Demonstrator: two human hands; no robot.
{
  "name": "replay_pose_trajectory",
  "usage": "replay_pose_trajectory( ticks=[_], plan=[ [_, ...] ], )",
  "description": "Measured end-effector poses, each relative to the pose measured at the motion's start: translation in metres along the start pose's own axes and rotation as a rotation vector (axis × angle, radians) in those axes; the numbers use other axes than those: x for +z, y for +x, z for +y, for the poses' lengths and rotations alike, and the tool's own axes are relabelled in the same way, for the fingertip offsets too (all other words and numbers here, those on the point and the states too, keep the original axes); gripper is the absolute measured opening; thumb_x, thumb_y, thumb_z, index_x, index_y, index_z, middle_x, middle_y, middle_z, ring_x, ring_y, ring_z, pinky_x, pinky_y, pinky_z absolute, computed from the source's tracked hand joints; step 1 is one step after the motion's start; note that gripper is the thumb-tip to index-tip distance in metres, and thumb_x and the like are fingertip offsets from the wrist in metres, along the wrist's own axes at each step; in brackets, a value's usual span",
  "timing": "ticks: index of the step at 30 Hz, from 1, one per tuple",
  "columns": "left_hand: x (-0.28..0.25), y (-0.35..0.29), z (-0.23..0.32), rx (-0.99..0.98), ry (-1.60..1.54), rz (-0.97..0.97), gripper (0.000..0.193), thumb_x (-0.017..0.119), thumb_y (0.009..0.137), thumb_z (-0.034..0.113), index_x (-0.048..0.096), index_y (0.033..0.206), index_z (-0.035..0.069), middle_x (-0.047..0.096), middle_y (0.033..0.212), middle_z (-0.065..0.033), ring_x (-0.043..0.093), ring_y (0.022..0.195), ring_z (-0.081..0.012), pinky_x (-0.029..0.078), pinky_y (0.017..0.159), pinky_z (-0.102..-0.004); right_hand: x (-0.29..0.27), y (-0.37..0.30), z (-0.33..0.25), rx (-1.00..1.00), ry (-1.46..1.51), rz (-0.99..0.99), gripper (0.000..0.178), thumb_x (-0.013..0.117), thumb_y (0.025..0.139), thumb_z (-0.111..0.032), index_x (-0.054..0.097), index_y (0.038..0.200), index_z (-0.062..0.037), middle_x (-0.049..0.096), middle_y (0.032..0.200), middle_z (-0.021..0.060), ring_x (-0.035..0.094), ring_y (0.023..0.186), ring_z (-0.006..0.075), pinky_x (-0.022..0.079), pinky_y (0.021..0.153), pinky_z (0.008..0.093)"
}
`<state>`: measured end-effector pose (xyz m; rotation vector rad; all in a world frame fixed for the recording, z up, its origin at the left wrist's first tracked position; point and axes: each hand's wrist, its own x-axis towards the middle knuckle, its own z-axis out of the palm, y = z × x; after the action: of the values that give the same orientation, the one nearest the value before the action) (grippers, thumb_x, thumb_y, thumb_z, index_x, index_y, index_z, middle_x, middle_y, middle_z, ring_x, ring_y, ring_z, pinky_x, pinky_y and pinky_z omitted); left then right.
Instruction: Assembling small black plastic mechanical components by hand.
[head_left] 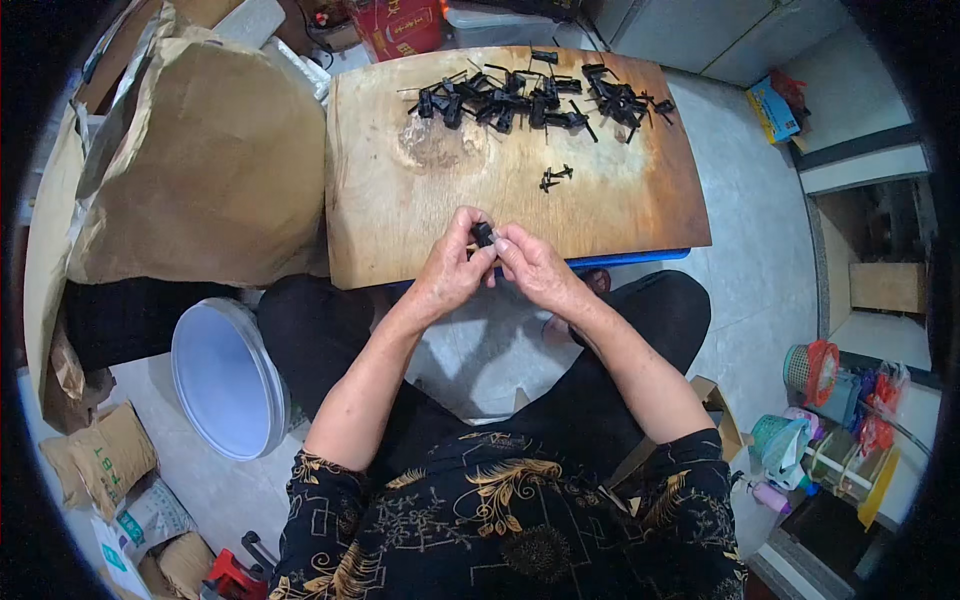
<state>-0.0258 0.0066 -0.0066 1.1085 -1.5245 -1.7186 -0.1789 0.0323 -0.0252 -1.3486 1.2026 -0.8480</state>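
Note:
Close to the near edge of a wooden board (390, 215), both my hands meet around a small black plastic part (483, 234). My left hand (457, 262) is closed on it, with the part showing between thumb and fingers. The fingertips of my right hand (532, 265) pinch together at its right side; whether they hold a separate small piece is hidden. Farther back on the board lies a heap of black plastic parts (505, 100) with thin rods sticking out. Between the heap and my hands sit a few smaller black pieces (553, 178).
A large brown paper sack (205, 165) stands against the board's left side. A white bucket (225, 380) is on the floor by my left leg. Blue plastic (630, 257) shows under the board's near edge. Baskets and bags (815, 425) crowd the right; brown packages (105, 455) lie lower left.

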Motion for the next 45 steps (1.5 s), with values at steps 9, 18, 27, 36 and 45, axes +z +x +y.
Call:
replay_pose_trajectory(
  ticks=[9,18,27,36,45],
  plan=[
    [0.006,0.007,-0.002,0.153,0.242,0.182,0.022,0.049,0.085,-0.001,0.037,0.102,0.004,0.052,0.069,-0.0063,0.053,0.055,-0.0124,0.043,0.048,-0.0273,0.002,0.008,-0.007,-0.001,-0.051,0.05,0.02,0.041,0.095,-0.021,0.049,0.088,-0.0038,0.047,0.067,0.003,0.047,0.064,0.0115,0.041,0.059,0.0274],
    [-0.005,0.017,0.012,-0.203,-0.549,0.192,0.012,0.05,0.092,0.017,0.041,0.093,0.01,0.052,0.066,-0.0024,0.058,0.055,-0.0118,0.034,0.039,-0.0178,-0.108,0.074,-0.047,0.07,-0.79,0.109,0.031,0.057,0.083,-0.02,0.05,0.109,-0.0049,0.062,0.092,0.0166,0.06,0.087,0.029,0.046,0.076,0.0384],
    [-0.012,0.015,0.004,-0.334,-0.904,0.17,0.016,0.055,0.09,0.024,0.047,0.085,0.011,0.053,0.066,-0.0023,0.061,0.062,-0.0154,0.055,0.056,-0.0261,-0.156,0.123,0.001,-0.036,-1.372,0.098,0.023,0.056,0.082,-0.018,0.047,0.1,-0.0071,0.062,0.093,0.0155,0.059,0.089,0.0342,0.046,0.072,0.0444],
    [-0.007,0.017,-0.001,-0.224,-0.575,0.075,0.015,0.05,0.086,0.007,0.053,0.101,0.004,0.052,0.067,-0.0023,0.057,0.058,-0.0118,0.05,0.051,-0.0232,-0.152,0.104,-0.007,0.086,-0.614,0.341,0.03,0.059,0.083,-0.031,0.058,0.088,-0.0019,0.058,0.066,0.0058,0.052,0.054,0.014,0.04,0.049,0.0295],
    [0.007,-0.009,0.004,0.38,0.282,0.23,0.044,0.062,0.08,0.011,0.047,0.119,0.003,0.056,0.095,-0.0105,0.057,0.071,-0.0134,0.047,0.053,-0.0269,-0.053,0.019,-0.04,0.29,-0.063,0.093,0.024,0.06,0.085,-0.035,0.057,0.08,-0.0117,0.048,0.06,-0.0046,0.037,0.042,0.0021,0.026,0.036,0.0186]
  ],
)
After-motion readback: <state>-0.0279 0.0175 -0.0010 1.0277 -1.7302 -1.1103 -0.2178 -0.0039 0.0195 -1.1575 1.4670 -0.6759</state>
